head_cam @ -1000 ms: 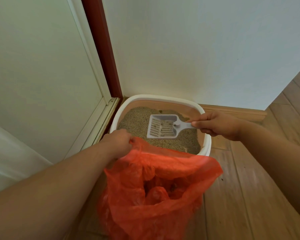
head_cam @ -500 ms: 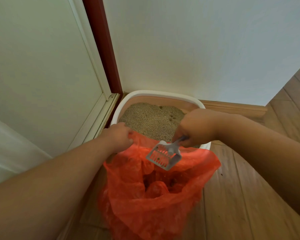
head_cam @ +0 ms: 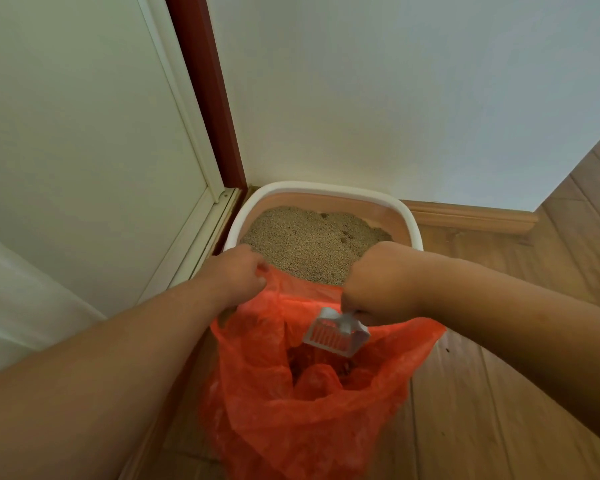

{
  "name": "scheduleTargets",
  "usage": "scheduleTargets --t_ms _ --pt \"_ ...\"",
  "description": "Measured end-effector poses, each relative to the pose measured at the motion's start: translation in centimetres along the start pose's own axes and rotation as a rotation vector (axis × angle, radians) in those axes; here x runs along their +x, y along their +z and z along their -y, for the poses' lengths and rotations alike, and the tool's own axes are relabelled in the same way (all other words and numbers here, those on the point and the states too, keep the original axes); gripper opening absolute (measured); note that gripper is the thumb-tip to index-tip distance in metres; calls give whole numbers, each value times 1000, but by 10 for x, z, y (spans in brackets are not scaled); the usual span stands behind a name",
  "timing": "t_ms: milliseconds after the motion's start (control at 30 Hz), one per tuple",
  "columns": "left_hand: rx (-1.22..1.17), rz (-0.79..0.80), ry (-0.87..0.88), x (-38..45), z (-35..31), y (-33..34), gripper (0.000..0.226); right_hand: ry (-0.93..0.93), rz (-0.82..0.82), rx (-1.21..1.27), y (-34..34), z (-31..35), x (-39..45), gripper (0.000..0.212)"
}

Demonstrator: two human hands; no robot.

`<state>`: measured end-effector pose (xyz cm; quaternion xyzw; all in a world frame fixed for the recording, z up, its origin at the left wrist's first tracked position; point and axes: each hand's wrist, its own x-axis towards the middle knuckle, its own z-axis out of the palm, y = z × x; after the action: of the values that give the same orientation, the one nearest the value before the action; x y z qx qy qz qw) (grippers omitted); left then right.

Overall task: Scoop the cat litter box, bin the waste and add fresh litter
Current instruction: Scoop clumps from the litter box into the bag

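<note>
Over the mouth of the orange bag (head_cam: 312, 403), the right hand (head_cam: 381, 285) is clenching the handle of the white scoop (head_cam: 336, 336), tilting it downward. The left hand (head_cam: 234, 273) is pinching the bag's rim. Beyond them, the litter box (head_cam: 409, 220) is sitting in a corner on wooden floor (head_cam: 499, 410).

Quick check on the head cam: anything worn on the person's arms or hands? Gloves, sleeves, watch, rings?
Nothing worn that shows. The left hand and right hand are bare, no gloves. Both forearms are bare up to the frame edge, with no sleeve, watch or band in view. No rings can be made out, though the fingers are mostly curled out of sight.
</note>
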<state>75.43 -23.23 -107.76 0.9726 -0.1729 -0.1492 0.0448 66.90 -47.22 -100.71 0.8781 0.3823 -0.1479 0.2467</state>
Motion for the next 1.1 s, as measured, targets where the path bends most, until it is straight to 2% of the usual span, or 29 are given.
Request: scheduleTargets --t_ms 133,300,433,500,567,633,700,833,967,1100 --pt "-38 -21 12 2 -3 0 31 24 46 23 3 2 0 24" --pt "-56 93 7 0 -6 4 26 141 -29 198 0 -23 -5 30" --pt "-59 141 -18 -1 -2 12 30 290 -63 653 6 -55 -7 23" --pt "-54 167 -31 0 0 17 33 373 -140 945 18 -68 -6 15" --pt "-69 174 -43 1 3 21 33 528 -250 1218 36 -74 -1 12" --pt "-80 153 -39 4 6 24 33 728 -308 1372 58 -76 9 17" --pt "-82 105 -21 7 9 26 33 864 -300 1470 78 -73 21 22" --pt "-112 -23 9 18 12 30 33 998 -346 1630 110 -63 52 23" --pt "-138 -123 2 29 10 38 35 1104 -362 1679 123 -64 80 20" --pt "-163 -140 23 39 8 51 35 1224 -390 1687 134 -78 96 17"
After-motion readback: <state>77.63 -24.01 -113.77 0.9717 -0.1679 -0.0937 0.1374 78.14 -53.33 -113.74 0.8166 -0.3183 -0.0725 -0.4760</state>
